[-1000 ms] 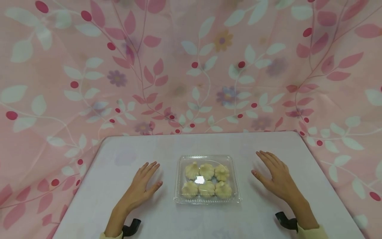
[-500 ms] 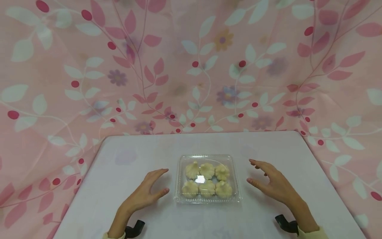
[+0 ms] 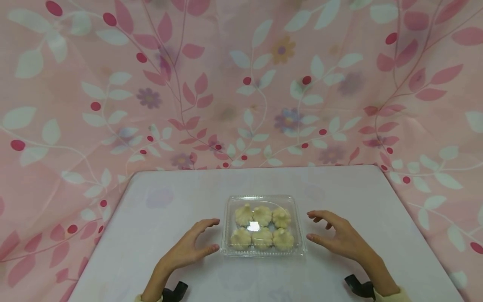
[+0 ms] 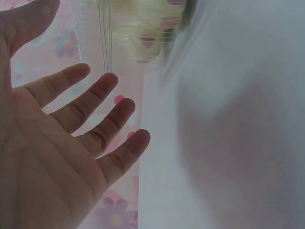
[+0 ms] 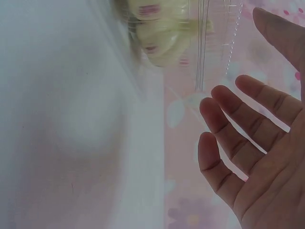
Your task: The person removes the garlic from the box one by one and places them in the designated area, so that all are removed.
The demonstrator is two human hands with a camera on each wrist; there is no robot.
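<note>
Head view: a clear plastic clamshell box (image 3: 264, 253), holding six pale garlic-shaped pieces (image 3: 262, 216) in two rows of three, rests on the white counter (image 3: 188, 188) between both hands. Left hand (image 3: 186, 249), toward nine o'clock of the box: grip unclosed, thumb and fingers parted, just beside it. Right hand (image 3: 341, 239), at three o'clock: grip likewise unclosed, fingers slightly bent. Pink floral cloth (image 3: 226, 113) hangs at twelve o'clock.

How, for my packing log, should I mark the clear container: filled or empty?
Filled: the clear container holds six pale pieces in two rows of three, visible through its plastic.
</note>
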